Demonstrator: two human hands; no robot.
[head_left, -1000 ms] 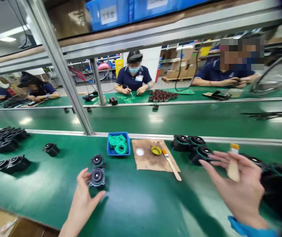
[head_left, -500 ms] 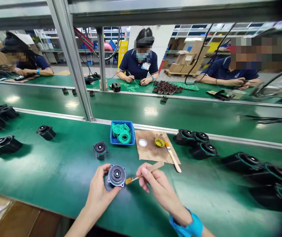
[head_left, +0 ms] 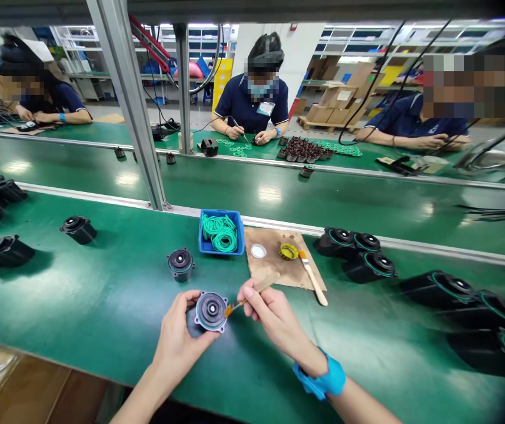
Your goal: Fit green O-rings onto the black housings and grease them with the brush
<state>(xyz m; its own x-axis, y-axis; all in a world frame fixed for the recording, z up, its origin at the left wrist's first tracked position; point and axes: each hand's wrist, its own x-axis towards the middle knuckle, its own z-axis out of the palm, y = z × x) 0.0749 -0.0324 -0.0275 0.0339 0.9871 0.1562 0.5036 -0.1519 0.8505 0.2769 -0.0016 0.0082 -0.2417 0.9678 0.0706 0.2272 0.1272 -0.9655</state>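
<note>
My left hand is wrapped round a black round housing with lugs on its rim, its top face tilted toward me. In my right hand is a small wooden-handled brush, gripped between thumb and fingers. Its brown bristles touch the right edge of the housing's face. Another black housing, with a green ring round its top, stands just beyond my left hand. Behind it is a blue bin of green rubber rings.
A stained cardboard sheet carries a yellow-filled cap, a white disc and a second brush. Several black housings stand at right, more at left. A metal post rises ahead. Three co-workers sit across the line.
The brush has moved left and its bristles now meet the housing's edge, with its handle tipped up more steeply. My left hand still holds the housing. The view has shifted slightly.
</note>
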